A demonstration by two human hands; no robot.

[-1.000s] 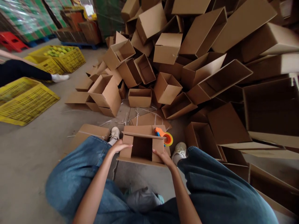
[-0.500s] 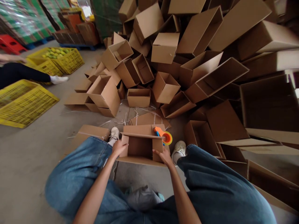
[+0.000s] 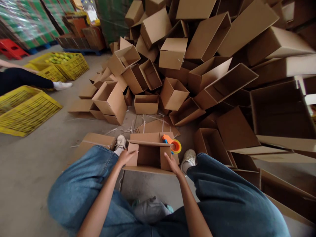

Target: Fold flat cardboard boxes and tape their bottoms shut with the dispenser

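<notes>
Between my feet stands a cardboard box (image 3: 148,156), its top facing me and its inside bare. My left hand (image 3: 127,157) grips the box at its left end, fingers over the short end flap, which is folded inward. At the opposite end my right hand (image 3: 172,164) holds the right short flap, also bent inward, with its fingers along the flap. The long flaps stand out at the far and near sides. An orange tape dispenser (image 3: 170,141) with a yellow-edged roll lies on the far right flap, just beyond my right hand.
A big heap of open cardboard boxes (image 3: 172,54) rises ahead and to the right. A flattened carton (image 3: 92,144) lies by my left foot. Yellow crates (image 3: 29,110) stand at left, one holding green-yellow fruit (image 3: 59,58). Another person's leg (image 3: 27,79) reaches in there.
The two short end flaps have swung further inward over the opening, my fingers moving in with them. The view has shifted slightly; the tape dispenser stays on the far flap.
</notes>
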